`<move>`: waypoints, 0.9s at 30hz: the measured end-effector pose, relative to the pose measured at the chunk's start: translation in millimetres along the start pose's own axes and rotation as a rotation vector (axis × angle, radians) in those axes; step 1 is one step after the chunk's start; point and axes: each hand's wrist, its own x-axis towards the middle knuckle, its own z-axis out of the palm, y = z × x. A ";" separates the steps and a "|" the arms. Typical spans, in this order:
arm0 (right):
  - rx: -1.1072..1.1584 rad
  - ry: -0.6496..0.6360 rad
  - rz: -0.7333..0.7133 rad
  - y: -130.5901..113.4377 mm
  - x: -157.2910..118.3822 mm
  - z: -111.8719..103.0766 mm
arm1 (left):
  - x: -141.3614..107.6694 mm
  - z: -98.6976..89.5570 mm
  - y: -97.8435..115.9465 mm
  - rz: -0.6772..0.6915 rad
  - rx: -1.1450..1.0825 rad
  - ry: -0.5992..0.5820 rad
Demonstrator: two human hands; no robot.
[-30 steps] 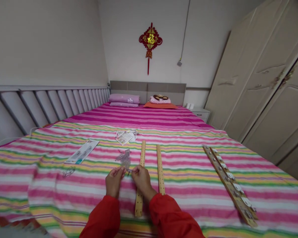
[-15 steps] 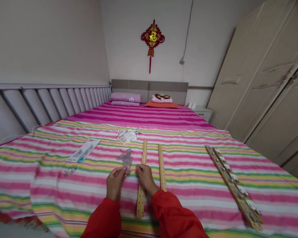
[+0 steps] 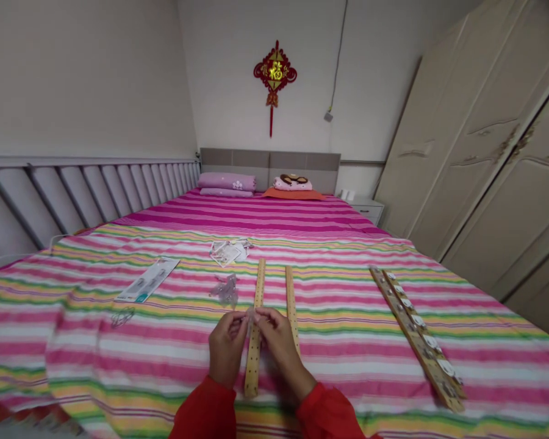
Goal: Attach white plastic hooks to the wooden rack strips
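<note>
Closing the gap that parted them half a second ago, the left hand (image 3: 226, 349) is now meeting the right hand (image 3: 279, 338). Both are pinching a small, pale, translucent plastic piece (image 3: 251, 313) between thumb and fingers; its details are staying too small to tell. Just beneath it, a long, light-yellow, hole-dotted wooden strip (image 3: 252, 363) is lying on the striped bed cover (image 3: 174, 366), its long axis running away toward the headboard (image 3: 302, 160). Fingers of the right hand are reaching across this strip, while the left hand is keeping mostly to its left.
</note>
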 end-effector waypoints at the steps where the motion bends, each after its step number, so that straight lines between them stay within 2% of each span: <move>1: 0.030 0.006 0.008 -1.2 -1.9 -4.8 | -3.5 3.4 1.0 0.009 -0.011 -0.026; 6: 0.080 0.081 0.000 -6.8 -8.7 -26.4 | -20.9 19.6 2.2 -0.005 -0.081 -0.098; 9: 0.059 0.123 -0.008 -10.4 -14.4 -39.1 | -34.1 26.9 6.1 -0.011 -0.059 -0.109; 11: 0.041 0.132 -0.021 -13.2 -18.6 -48.8 | -42.6 29.8 10.6 -0.038 -0.048 -0.159; 14: 0.022 0.114 -0.029 -17.3 -23.9 -64.9 | -50.1 31.5 16.9 -0.142 -0.076 -0.231; 18: -0.004 0.081 -0.002 -20.3 -28.4 -85.9 | -48.6 35.0 20.4 -0.276 -0.129 -0.191; 20: -0.030 0.064 0.020 -19.3 -30.3 -93.8 | -47.2 39.4 20.7 -0.355 -0.165 -0.214; 23: -0.057 0.051 0.042 -13.7 -34.3 -101.1 | -49.9 47.8 21.0 -0.449 -0.206 -0.277; 27: -0.058 0.057 0.067 0.4 -41.3 -106.7 | -61.2 54.7 19.1 -0.511 -0.221 -0.283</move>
